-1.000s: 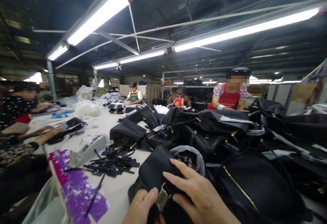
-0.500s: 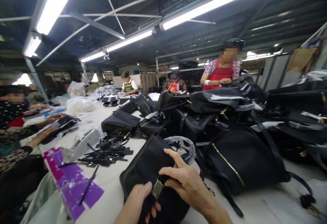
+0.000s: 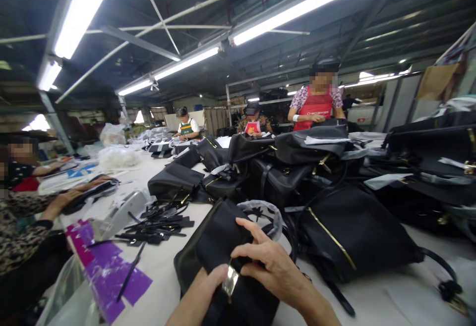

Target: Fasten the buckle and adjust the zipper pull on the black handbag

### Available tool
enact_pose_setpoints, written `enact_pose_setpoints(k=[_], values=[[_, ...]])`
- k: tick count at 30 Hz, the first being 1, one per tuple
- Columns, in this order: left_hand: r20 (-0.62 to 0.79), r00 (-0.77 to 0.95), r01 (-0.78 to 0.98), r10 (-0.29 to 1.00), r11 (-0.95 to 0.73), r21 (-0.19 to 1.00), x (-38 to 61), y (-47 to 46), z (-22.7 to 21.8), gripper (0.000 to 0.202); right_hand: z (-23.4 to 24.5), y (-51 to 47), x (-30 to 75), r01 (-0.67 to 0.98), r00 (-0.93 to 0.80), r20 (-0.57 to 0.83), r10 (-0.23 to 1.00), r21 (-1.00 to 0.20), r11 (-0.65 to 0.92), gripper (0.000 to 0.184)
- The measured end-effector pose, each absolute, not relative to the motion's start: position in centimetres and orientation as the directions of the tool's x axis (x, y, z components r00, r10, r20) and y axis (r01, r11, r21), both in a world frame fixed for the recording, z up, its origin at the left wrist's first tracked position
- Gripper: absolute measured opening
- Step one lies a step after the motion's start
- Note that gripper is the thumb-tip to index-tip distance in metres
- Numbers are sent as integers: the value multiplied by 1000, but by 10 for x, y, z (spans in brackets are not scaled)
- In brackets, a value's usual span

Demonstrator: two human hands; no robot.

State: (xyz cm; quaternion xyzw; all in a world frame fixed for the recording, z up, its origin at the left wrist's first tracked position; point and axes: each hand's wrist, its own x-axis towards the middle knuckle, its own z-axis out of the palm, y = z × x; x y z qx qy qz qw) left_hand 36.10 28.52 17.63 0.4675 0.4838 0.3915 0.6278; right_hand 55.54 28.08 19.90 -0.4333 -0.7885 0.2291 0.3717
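Observation:
A black handbag point(image 3: 219, 232) stands tilted on the table in front of me. On its front is a shiny gold-toned metal clasp point(image 3: 231, 281). My left hand point(image 3: 199, 291) grips the bag at its flap, the thumb pressing beside the clasp and the other fingers hidden. With thumb and index finger my right hand point(image 3: 273, 269) pinches at the clasp's upper end, its other fingers bent over the bag's front. A plastic-wrapped handle point(image 3: 273, 212) loops up behind the right hand.
Black bags point(image 3: 357, 237) with gold zips pile up right and ahead. Black straps point(image 3: 159, 224) lie left, near a white tape dispenser point(image 3: 126, 212) and a purple sheet point(image 3: 107, 271). A co-worker's hands point(image 3: 70, 197) rest on black pieces at left; other people work farther back.
My left fingers, seen below the clasp before, are now hidden, and the clasp shows more fully and brighter. My right hand stays nearly in place. The co-worker in the red apron has shifted slightly.

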Motion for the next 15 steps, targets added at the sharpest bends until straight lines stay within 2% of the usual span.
enact_pose_setpoints(k=[3,6,9,12,15], values=[[-222,227,-4,948,229,973,360,288,172,41,197,282,553,547,-339,386,858,-661,513,40],[-253,241,156,937,220,963,356,291,167,53,193,284,551,587,-326,398,857,-626,514,42],[-256,346,212,902,191,959,350,293,165,60,190,286,551,590,-325,410,852,-616,522,41],[-212,468,126,858,173,977,345,292,166,44,190,286,552,583,-324,413,851,-621,524,40],[-190,501,94,844,166,982,344,290,167,33,190,285,553,579,-319,415,852,-627,521,38]])
